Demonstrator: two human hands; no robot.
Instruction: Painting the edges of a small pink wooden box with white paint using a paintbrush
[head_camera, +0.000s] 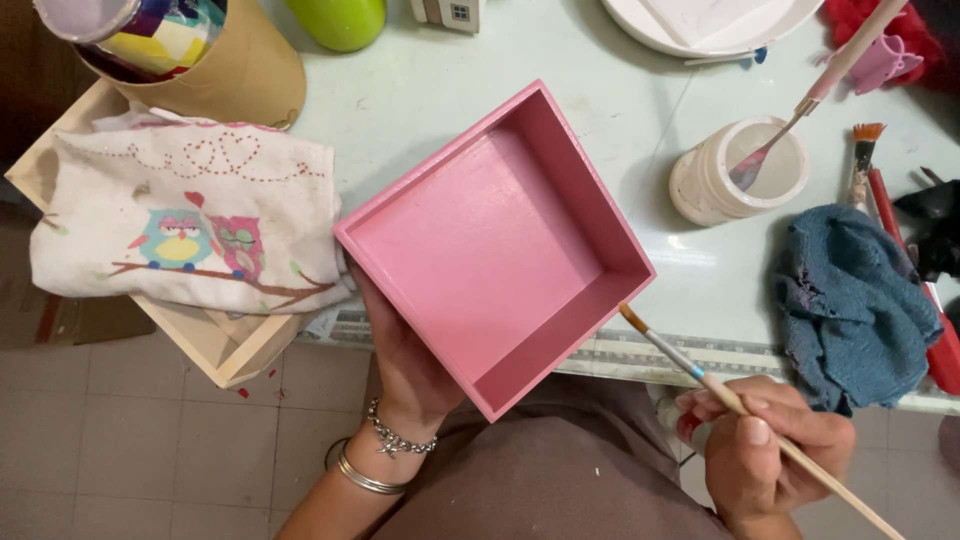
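Brush handle (800, 455) cut off below.

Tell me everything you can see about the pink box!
The pink box is a shallow, square, open-topped tray, seemingly painted wood, pink inside and out. It is empty and turned cornerwise over the table edge. The left hand holds it from underneath. The right hand puts a thin paintbrush tip to its right rim.

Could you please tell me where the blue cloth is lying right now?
In the head view, the blue cloth lies crumpled at the table's right edge, just below the white jar with a brush standing in it and above the right hand.
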